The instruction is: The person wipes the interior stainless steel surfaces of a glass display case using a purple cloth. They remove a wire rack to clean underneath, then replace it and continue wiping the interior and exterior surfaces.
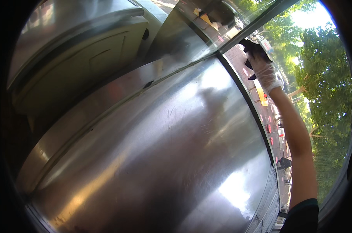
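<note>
My right hand (pixel 260 65), in a thin clear plastic glove, is raised at the upper right and presses a black cloth (pixel 256 49) against a window pane (pixel 286 67). The cloth is bunched under and around the fingers, close to the dark metal window frame (pixel 237 38). A dark short sleeve covers the upper arm at the lower right. My left hand is out of view. Before me lies a scratched, shiny stainless steel counter (pixel 164 139).
A steel unit with a light panelled side (pixel 109 55) stands at the upper left. A dark strip borders the counter along the window. Wire mesh (pixel 266 201) is at the lower right. Trees (pixel 321 87) and brick paving show through the glass.
</note>
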Demonstrator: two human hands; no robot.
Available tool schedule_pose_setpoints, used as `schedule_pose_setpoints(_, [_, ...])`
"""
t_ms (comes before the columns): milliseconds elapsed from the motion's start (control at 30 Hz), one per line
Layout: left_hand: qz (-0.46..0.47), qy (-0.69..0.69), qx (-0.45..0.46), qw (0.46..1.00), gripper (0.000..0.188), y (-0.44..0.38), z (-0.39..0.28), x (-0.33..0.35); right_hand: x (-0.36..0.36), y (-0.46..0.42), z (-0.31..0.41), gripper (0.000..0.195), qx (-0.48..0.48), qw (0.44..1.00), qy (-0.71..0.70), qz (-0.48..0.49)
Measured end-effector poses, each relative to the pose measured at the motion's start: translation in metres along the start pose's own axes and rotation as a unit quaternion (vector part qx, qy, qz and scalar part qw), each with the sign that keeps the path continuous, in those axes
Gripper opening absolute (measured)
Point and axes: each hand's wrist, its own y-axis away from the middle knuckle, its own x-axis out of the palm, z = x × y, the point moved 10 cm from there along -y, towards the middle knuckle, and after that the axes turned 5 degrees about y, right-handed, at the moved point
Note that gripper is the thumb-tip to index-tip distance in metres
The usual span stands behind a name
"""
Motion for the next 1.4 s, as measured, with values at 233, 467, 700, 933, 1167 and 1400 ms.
schedule_pose_setpoints(233, [0.012,-0.021,-0.009,1.0,0.053,0.005,0.002,-0.003,-0.011,-0.042,0.119,0.053,-0.103,0.977,-0.137,0.127])
schedule_pose_setpoints(467, [-0.012,0.001,0.009,1.0,0.054,0.003,0.003,0.001,-0.013,0.023,0.027,0.056,0.064,0.997,-0.052,-0.013])
schedule_pose_setpoints(700, [-0.029,-0.022,-0.01,0.999,0.056,0.017,-0.002,-0.01,-0.183,0.146,-0.173,0.08,0.194,0.959,0.136,-0.157])
schedule_pose_setpoints(933, [-0.039,-0.016,0.01,0.999,0.054,0.007,-0.005,0.002,-0.23,0.199,-0.215,0.073,0.168,0.921,0.312,-0.165])
schedule_pose_setpoints(1167, [-0.027,-0.018,0.009,0.999,0.051,0.012,-0.001,0.002,-0.09,0.085,-0.103,0.055,0.036,0.995,0.089,-0.001])
schedule_pose_setpoints(1400, [-0.01,-0.001,-0.011,1.0,0.051,0.022,0.007,0.002,-0.105,0.114,-0.098,0.056,0.091,0.996,0.021,-0.015])
